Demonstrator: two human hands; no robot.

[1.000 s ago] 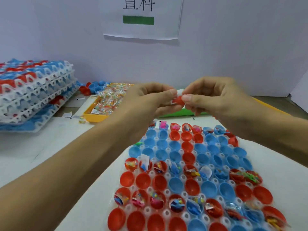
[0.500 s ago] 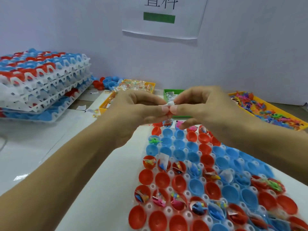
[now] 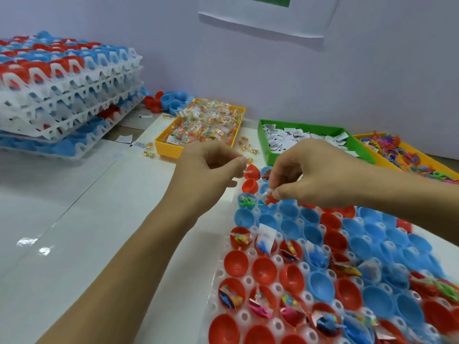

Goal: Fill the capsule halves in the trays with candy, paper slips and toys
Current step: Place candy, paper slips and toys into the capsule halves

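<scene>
Splitting my hands apart now — half a second ago they were pressed fingertip to fingertip over the far end of the tray, working one small bundle between them, and now there is a clear gap between them. That tells me the sorting-out is done and each hand is carrying its own piece toward a cup.

My right hand (image 3: 320, 175) is dipping low, thumb and forefinger pinching a little red toy (image 3: 269, 200) with a white paper slip (image 3: 263, 194) tucked against it (the slip is mostly hidden by my fingertips, so I'm only fairly sure of it). The toy is hanging just above the blue capsule halves (image 3: 288, 211) in the far rows of the white tray (image 3: 244, 316), not yet touching any cup.

My left hand (image 3: 211, 170) is hovering beside it, fingers curled, pinching a tiny wrapped candy (image 3: 248, 160) at its tips, right over a red capsule half (image 3: 249, 186) at the tray's far corner.

Supplies are sitting beyond my hands: the yellow bin of candy (image 3: 206, 125), the green bin of paper slips (image 3: 308, 137), the orange bin of toys (image 3: 407, 155). I'm judging plenty of work is left, as many cups in the middle rows are looking bare while the nearest rows are already carrying fillings.
</scene>
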